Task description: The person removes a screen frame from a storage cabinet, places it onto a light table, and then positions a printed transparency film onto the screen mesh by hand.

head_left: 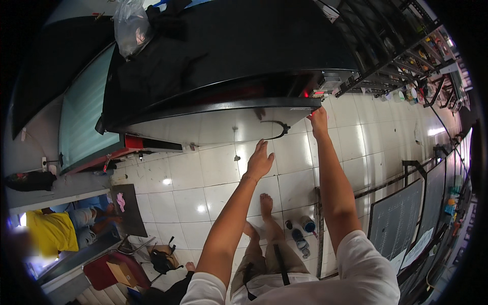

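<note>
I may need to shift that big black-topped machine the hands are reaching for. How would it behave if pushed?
Probably heavy and rigid: the black machine dwarfs both the left hand and the right hand. The glossy tiled floor might let it slide. The plastic bag on top looks floppy and could fall.

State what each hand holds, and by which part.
Left hand holds nothing, open below the large black flat panel. Right hand touches the panel's lower right corner; a grip cannot be told.
</note>
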Available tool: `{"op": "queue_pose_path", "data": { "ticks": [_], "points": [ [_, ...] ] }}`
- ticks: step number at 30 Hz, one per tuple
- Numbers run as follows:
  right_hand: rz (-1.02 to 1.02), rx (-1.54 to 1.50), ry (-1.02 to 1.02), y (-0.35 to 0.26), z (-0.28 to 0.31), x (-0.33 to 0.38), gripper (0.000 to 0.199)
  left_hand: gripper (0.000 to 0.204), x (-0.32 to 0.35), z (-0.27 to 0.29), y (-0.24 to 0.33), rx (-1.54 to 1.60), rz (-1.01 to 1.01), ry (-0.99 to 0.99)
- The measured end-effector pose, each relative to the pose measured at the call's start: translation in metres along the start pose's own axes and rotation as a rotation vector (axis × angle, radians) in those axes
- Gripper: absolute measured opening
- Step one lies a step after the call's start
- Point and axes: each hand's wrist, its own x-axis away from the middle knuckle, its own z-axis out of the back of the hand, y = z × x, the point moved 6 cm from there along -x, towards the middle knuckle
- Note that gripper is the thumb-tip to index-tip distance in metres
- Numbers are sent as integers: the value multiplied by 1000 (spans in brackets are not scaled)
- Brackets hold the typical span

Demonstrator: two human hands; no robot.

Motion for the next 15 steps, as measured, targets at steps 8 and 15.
{"op": "queue_pose_path", "data": {
  "ticks": [8,15],
  "points": [
    [-290,-375,-53,-6,-9,15,50,74,-33,-46,-3,-202,168,-238],
    [-396,-106,-110,34,31,102,69,72,31,-60,-7,-161,199,-160]
  ]
}}
